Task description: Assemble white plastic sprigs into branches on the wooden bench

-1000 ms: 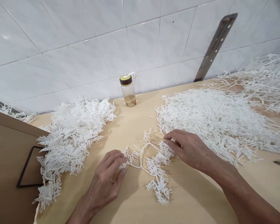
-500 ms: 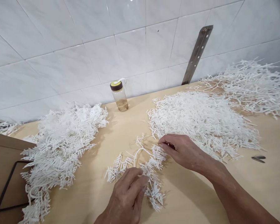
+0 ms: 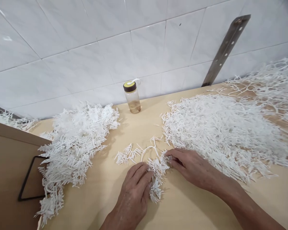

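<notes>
A white tiled wall rises at the far side, behind a light wooden table (image 3: 86, 201). On the right spreads a broad pile of white tufted pieces (image 3: 218, 131), with bare white branches (image 3: 276, 86) at its far right. A narrower white heap (image 3: 79, 137) lies on the left, against a brown box (image 3: 12, 166). A metal bracket (image 3: 224, 52) leans at the far right.

The right hand (image 3: 168, 158) pinches the right edge of the white branched piece (image 3: 157, 167) between thumb and fingers. The left hand (image 3: 149, 169) curls over its near left part; its fingertips are partly hidden, so I cannot tell whether they grip. The piece lies near the middle, between both piles. Beyond it stands a clear bottle (image 3: 134, 100).
</notes>
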The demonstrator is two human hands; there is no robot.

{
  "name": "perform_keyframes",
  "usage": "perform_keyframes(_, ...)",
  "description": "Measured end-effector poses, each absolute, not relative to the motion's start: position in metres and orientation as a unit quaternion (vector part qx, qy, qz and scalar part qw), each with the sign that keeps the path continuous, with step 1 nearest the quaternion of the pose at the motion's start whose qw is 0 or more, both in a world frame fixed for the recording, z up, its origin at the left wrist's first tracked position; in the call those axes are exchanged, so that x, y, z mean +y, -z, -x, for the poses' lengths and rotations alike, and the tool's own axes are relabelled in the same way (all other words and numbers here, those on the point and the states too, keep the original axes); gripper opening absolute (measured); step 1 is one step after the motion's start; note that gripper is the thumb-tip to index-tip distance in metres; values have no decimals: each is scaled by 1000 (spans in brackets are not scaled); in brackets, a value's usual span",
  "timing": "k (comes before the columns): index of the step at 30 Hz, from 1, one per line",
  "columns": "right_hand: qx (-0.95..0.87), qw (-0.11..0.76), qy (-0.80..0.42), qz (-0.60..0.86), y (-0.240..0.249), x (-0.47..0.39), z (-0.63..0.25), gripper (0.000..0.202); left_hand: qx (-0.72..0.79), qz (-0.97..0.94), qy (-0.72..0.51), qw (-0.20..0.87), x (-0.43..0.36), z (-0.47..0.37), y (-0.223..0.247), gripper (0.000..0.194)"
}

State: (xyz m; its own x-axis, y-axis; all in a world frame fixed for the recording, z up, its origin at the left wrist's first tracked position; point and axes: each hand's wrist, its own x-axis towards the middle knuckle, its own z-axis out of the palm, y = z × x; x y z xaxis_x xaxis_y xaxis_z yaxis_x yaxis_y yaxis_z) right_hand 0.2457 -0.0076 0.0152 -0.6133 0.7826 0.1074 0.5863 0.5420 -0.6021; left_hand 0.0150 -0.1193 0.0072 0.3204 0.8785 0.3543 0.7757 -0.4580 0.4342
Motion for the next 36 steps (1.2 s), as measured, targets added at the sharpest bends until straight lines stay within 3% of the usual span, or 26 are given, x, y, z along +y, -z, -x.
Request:
perform_keyframes(7,-859,152,-270,406,-14,-7,-246,24,536,-752,-381,45,-121,2,-26,36)
perform_keyframes(15,-857,144,-271,414,-17,-8,-243,26,604,-735,-300,-65,-85,45,-35,28)
perform_keyframes(21,-846,161,-273,429,-16,-7,-237,25,583,-772,-254,-15,-89,47,-33,42)
perform_keyframes(26,-842,190,-284,418,-9,-7,-236,25,532,-774,-341,40,-92,18,-41,34)
perform_keyframes(32,-815,217,-302,444,-9,-9,-234,25,625,-716,-280,136,-62,-19,-41,20)
perform_keyframes(36,-786,236,-310,480,-8,-8,-232,24,699,-648,-209,218,-45,-33,-41,39)
